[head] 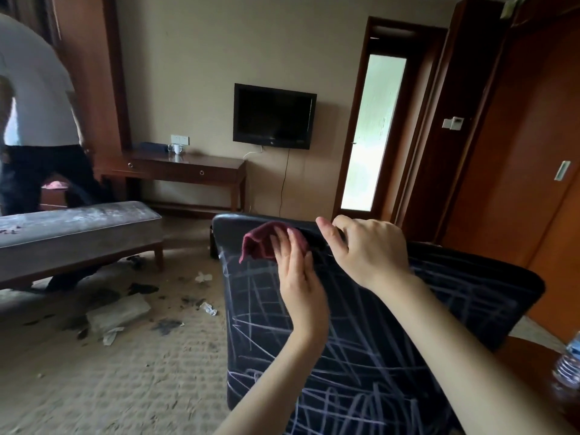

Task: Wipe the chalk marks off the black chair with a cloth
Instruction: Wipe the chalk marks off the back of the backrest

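Evidently early going; the black chair (361,356) carries chalk marks (260,309) criss-crossing nearly its whole face. The right hand (367,246) curls over the top edge, grip clamped on the chair, likely to steady it against rubbing. The left hand (298,271) has its grip spread, straight fingers (290,243) pressing the maroon cloth (260,243) flat near that edge (a sensible place to start); the marks lower down are not yet wiped.
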The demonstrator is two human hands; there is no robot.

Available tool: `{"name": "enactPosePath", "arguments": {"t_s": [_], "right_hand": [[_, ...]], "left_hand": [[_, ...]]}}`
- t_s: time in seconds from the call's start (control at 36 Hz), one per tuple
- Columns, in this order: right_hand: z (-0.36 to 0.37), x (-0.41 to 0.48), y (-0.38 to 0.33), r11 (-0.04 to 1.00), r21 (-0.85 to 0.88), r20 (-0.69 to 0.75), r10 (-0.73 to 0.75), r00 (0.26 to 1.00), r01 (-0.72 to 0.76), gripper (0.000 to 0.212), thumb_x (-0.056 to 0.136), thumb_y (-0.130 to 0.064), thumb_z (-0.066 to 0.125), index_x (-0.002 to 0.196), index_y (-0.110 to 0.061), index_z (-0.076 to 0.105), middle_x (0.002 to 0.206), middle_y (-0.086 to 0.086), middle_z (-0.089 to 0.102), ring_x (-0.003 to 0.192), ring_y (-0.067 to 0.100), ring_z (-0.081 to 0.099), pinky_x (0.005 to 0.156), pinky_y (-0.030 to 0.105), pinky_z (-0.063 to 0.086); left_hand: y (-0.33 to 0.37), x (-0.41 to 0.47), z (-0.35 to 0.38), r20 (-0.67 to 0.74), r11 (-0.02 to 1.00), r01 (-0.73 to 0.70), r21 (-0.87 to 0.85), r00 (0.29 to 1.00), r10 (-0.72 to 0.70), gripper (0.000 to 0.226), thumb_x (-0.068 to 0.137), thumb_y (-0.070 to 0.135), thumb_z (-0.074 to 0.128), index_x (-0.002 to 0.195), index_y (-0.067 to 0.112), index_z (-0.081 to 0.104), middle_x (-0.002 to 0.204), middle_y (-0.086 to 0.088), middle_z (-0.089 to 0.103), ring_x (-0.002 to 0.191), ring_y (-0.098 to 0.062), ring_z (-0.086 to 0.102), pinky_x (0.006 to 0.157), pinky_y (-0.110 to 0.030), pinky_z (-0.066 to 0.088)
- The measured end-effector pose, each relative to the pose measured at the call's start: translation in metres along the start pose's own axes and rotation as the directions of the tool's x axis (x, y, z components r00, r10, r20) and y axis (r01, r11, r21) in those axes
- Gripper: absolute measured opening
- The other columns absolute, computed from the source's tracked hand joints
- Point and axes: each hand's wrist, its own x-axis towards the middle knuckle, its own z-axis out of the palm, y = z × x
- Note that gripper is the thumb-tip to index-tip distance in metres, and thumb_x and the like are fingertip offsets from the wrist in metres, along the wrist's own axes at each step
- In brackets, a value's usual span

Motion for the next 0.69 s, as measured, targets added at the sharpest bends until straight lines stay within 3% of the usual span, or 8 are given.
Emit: {"name": "enactPosePath", "arguments": {"t_s": [0.03, 0.11, 0.19, 0.28, 0.39, 0.5, 0.58, 0.69], "right_hand": [[0.001, 0.0, 0.0, 1.0, 0.003, -0.009, 0.001, 1.0, -0.001, 0.061, 0.09, -0.065, 0.005, 0.06, -0.024, 0.039, 0.047, -0.008, 0.038, 0.047, 0.019, 0.039, 0.047, 0.025, 0.021], [-0.001, -0.002, -0.001, 1.0, 0.028, -0.025, 0.009, 1.0, -0.008, 0.065, 0.09, -0.066, 0.005, 0.063, -0.025, 0.048, 0.051, -0.009, 0.044, 0.049, 0.016, 0.042, 0.048, 0.021, 0.022], [-0.005, -0.005, 0.002, 0.999, 0.048, -0.006, 0.001, 1.0, -0.001, 0.079, 0.087, -0.068, -0.002, 0.074, -0.025, 0.063, 0.058, -0.007, 0.058, 0.055, 0.014, 0.053, 0.051, 0.021, 0.03], [-0.006, -0.007, 0.006, 0.999, 0.032, -0.019, -0.001, 1.0, 0.001, 0.078, 0.087, -0.067, -0.001, 0.071, -0.024, 0.061, 0.055, -0.007, 0.055, 0.055, 0.017, 0.053, 0.049, 0.023, 0.025], [-0.002, -0.008, 0.01, 0.999, 0.035, -0.087, 0.007, 0.996, -0.004, 0.076, 0.092, -0.065, 0.006, 0.063, -0.021, 0.061, 0.044, -0.009, 0.04, 0.044, 0.018, 0.046, 0.045, 0.018, 0.019], [0.002, -0.007, 0.016, 0.999, 0.022, -0.095, -0.031, 0.995, 0.033, 0.069, 0.094, -0.063, 0.017, 0.066, -0.021, 0.065, 0.042, -0.009, 0.044, 0.041, 0.015, 0.047, 0.045, 0.019, 0.035], [0.006, -0.008, 0.017, 0.998, -0.034, -0.129, -0.06, 0.99, 0.056, 0.063, 0.093, -0.061, 0.027, 0.068, -0.018, 0.067, 0.043, -0.006, 0.05, 0.041, 0.017, 0.05, 0.047, 0.02, 0.033], [0.008, -0.011, 0.019, 0.997, -0.051, -0.146, -0.058, 0.988, 0.051, 0.06, 0.092, -0.059, 0.032, 0.065, -0.017, 0.065, 0.043, -0.005, 0.049, 0.041, 0.018, 0.05, 0.047, 0.02, 0.036]], "left_hand": [[0.005, -0.004, 0.002, 0.075, 0.996, -0.09, 0.017, 0.993, 0.089, 0.045, 0.104, 0.026, 0.034, 0.145, 0.009, 0.033, 0.155, 0.008, 0.023, 0.145, -0.01, 0.018, 0.119, -0.025, 0.016], [0.011, -0.022, 0.011, 0.338, 0.949, -0.316, 0.002, 0.893, 0.297, 0.036, 0.104, 0.016, 0.036, 0.13, -0.002, 0.054, 0.141, -0.017, 0.049, 0.139, -0.03, 0.035, 0.113, -0.051, 0.028], [0.002, -0.023, 0.007, 0.408, 0.912, -0.407, 0.052, 0.842, 0.352, 0.031, 0.096, -0.001, 0.047, 0.125, -0.002, 0.059, 0.137, -0.017, 0.052, 0.14, -0.034, 0.033, 0.111, -0.056, 0.029], [0.004, -0.009, -0.013, 0.427, 0.883, -0.468, 0.046, 0.808, 0.406, 0.038, 0.097, 0.002, 0.044, 0.133, 0.001, 0.052, 0.147, -0.013, 0.042, 0.142, -0.027, 0.029, 0.112, -0.055, 0.029], [0.003, 0.019, -0.049, 0.204, 0.939, -0.322, 0.12, 0.934, 0.294, 0.039, 0.096, 0.008, 0.041, 0.134, 0.008, 0.049, 0.146, -0.002, 0.039, 0.14, -0.019, 0.034, 0.115, -0.046, 0.028], [-0.012, 0.057, -0.088, 0.011, 0.97, -0.146, 0.197, 0.989, 0.147, 0.039, 0.097, 0.021, 0.041, 0.13, 0.009, 0.057, 0.144, -0.002, 0.043, 0.139, -0.023, 0.035, 0.116, -0.037, 0.028], [-0.029, 0.077, -0.099, -0.037, 0.971, -0.088, 0.224, 0.994, 0.099, 0.043, 0.097, 0.026, 0.042, 0.132, 0.005, 0.055, 0.145, -0.01, 0.043, 0.14, -0.025, 0.033, 0.116, -0.028, 0.027], [-0.052, 0.082, -0.086, 0.015, 0.958, -0.046, 0.284, 0.999, 0.044, 0.046, 0.099, 0.024, 0.04, 0.14, 0.004, 0.044, 0.15, -0.007, 0.036, 0.142, -0.024, 0.028, 0.116, -0.031, 0.025]]}}
